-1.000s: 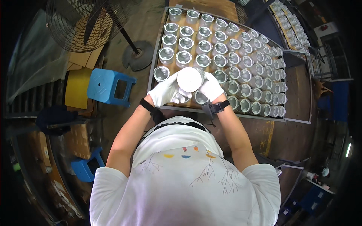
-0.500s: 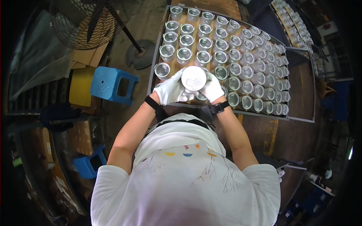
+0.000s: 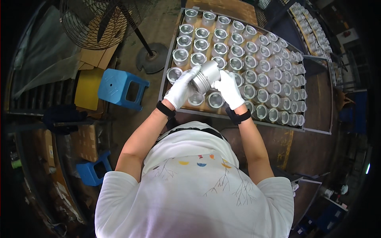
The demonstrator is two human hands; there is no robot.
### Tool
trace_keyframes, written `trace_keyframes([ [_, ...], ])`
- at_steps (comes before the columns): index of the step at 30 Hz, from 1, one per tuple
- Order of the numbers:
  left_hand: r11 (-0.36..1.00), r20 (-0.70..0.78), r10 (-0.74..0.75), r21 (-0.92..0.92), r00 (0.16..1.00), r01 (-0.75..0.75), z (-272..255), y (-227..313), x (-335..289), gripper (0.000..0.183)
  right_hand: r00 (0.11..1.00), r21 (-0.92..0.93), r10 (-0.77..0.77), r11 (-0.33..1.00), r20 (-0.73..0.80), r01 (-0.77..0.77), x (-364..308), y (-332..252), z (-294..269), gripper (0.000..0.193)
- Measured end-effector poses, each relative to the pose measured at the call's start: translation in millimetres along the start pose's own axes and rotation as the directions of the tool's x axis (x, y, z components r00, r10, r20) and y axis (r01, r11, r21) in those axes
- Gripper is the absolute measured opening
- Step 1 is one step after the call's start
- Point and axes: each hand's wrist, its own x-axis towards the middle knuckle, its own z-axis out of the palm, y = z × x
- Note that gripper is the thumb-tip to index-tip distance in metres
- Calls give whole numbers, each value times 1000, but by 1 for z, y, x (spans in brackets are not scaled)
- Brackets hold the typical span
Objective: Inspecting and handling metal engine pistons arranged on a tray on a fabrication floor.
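Note:
A silver metal piston (image 3: 207,77) with ring grooves round one end is held tilted above the near left part of the tray. My left hand (image 3: 179,89), in a white glove, grips its grooved end from the left. On the other side my right hand (image 3: 230,89), gloved in white too, has its fingers curled against the piston's side; some fingertips are hidden behind it. Below and beyond my hands, rows of similar pistons (image 3: 215,100) stand with their hollow ends up on a wooden surface.
A metal-edged tray table (image 3: 238,115) carries the rows. To the left stand a blue plastic stool (image 3: 113,85) and a caged fan, its round base (image 3: 152,58) on the floor. Another rack of pistons (image 3: 307,29) is at the far right. A second blue stool (image 3: 90,172) sits lower left.
The piston has turned from showing its flat round crown to lying tilted with its grooved side visible. My right hand has shifted slightly right, and the view has moved a little.

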Motion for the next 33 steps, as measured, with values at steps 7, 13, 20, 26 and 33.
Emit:
trace_keyframes([
  [7, 948, 259, -221, -170, 940, 270, -6, 22, -10, 53, 993, 201, 83, 975, 79, -97, 4, -4, -7, 24],
  [13, 913, 315, -284, -199, 906, 356, -18, 15, -5, 49, 931, -102, -362, 926, 45, 364, 4, 5, -5, 15],
  [20, 973, 38, -228, 46, 973, 226, -22, -1, -1, 47, 780, 488, 555, 616, 289, -619, 22, -30, -2, 49],
  [26, 952, 248, -275, -64, 929, 299, -34, 18, -7, 48, 820, 456, 529, 688, 217, -564, 26, -29, -25, 52],
  [33, 899, 117, 130, 404, 985, -167, -40, 17, -11, 48, 842, 498, 500, 687, 203, -528, 24, -29, -43, 56],
])
